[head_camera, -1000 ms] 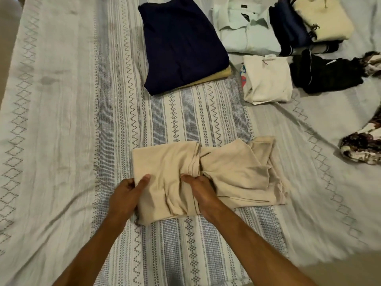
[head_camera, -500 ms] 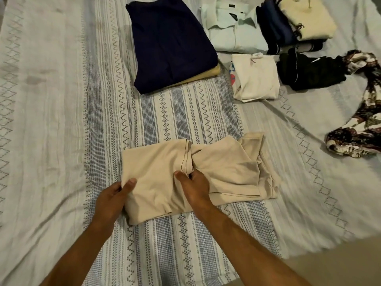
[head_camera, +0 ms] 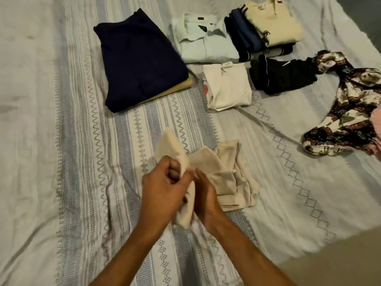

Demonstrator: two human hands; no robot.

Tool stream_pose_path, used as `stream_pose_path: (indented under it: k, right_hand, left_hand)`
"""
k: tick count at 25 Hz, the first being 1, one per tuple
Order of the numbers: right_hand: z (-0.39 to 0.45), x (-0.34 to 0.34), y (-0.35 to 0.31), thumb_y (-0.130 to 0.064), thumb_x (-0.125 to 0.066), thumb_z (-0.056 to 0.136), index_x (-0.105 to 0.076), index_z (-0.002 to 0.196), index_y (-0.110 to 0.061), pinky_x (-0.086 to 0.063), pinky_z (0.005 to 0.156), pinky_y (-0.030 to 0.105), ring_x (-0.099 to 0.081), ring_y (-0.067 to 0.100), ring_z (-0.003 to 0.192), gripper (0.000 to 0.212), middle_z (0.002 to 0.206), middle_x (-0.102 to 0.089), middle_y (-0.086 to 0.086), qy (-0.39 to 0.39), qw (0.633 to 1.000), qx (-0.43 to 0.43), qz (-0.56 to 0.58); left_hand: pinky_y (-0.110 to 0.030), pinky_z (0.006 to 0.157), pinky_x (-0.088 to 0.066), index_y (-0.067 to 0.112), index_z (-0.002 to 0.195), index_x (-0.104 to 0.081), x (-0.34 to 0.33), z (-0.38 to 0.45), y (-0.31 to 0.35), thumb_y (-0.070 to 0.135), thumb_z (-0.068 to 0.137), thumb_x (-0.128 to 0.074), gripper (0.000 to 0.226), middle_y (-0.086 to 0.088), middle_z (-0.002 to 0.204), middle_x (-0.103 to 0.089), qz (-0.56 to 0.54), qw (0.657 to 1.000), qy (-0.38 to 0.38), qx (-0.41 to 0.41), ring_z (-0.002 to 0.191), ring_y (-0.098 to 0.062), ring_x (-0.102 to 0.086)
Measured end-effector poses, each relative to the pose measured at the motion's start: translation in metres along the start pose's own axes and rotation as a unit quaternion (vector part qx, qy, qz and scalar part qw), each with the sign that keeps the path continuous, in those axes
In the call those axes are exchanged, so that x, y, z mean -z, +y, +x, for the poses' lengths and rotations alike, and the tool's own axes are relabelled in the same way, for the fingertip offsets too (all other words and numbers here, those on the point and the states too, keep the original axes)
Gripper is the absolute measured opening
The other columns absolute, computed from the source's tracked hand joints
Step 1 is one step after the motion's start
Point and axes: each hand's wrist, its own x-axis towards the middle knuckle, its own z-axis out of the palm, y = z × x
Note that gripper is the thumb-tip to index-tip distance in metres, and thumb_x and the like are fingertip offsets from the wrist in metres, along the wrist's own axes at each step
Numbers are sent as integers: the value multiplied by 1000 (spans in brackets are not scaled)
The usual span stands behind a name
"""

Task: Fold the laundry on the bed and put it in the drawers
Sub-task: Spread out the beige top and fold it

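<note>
A beige garment [head_camera: 224, 176] lies on the patterned bedspread [head_camera: 61, 141] near the bed's front edge. Its left half is lifted off the bed and stands up between my hands. My left hand [head_camera: 162, 193] grips that raised fold from the left, fingers curled around it. My right hand [head_camera: 206, 199] holds the same fold from the right, partly hidden behind the cloth. The garment's right half rests crumpled on the bed.
Folded piles lie at the back: a navy piece [head_camera: 140, 60] on a tan one, a white shirt [head_camera: 204, 42], a dark and cream stack [head_camera: 266, 29], a white top [head_camera: 228, 85], a black garment [head_camera: 282, 77]. An unfolded floral garment [head_camera: 348, 112] lies at right.
Both hands have come together and lifted the garment's left half, which lay flat on the bed before. The view has shifted slightly.
</note>
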Motion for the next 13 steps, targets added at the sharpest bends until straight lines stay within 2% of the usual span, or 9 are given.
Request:
stream_pose_path:
  k: [3,5,7,8,10,12,13]
  right_hand:
    - [-16,61,-51,-57,-46,101,-69,133,-5,-58,81,40,-72,33,101,65,123,-70,21,8,994,-4,109]
    - [-24,103,-82,-63,-48,98,-73,127,-8,-56,88,42,-73,33,101,68,123,-72,19,26,996,-15,88]
    - [-22,137,-104,-62,-52,98,-71,131,-8,-55,97,45,-69,37,114,66,129,-70,20,28,998,-27,47]
    - [-20,151,-111,-58,-55,98,-69,133,-8,-54,100,47,-67,37,119,62,130,-69,20,28,999,-22,13]
    - [-12,168,-112,-44,-66,97,-71,127,-12,-55,97,45,-70,33,115,45,123,-74,14,56,991,5,-124]
    - [-4,172,-105,-31,-72,96,-74,116,-23,-57,85,36,-74,25,106,22,109,-79,0,116,953,54,-273]
    - [-1,169,-101,-29,-71,97,-74,114,-29,-57,83,31,-74,19,104,18,106,-79,-8,128,939,84,-308]
  left_hand:
    - [-11,52,-43,23,80,-57,-78,3,22,28,89,-79,25,9,60,-60,19,999,-43,-24,56,-2,-61]
    - [-14,55,-48,23,83,-59,-125,3,29,35,92,-77,23,9,64,-64,3,994,-108,-16,58,-1,-64]
    - [-20,65,-55,28,91,-64,-151,7,24,53,92,-71,26,12,78,-72,19,989,-145,6,69,2,-69]
    - [-22,70,-56,30,97,-66,-155,10,15,59,92,-68,30,14,86,-74,43,991,-123,10,77,2,-69]
    - [-27,78,-51,27,111,-64,-142,16,-13,55,93,-68,34,12,106,-71,103,995,-10,14,93,-4,-65]
    - [-29,88,-39,17,124,-59,-114,20,-54,49,90,-72,49,-1,122,-62,147,983,75,82,111,-18,-57]
    - [-32,91,-41,14,125,-58,-98,20,-73,55,87,-71,57,-5,123,-62,148,976,83,133,115,-25,-57]
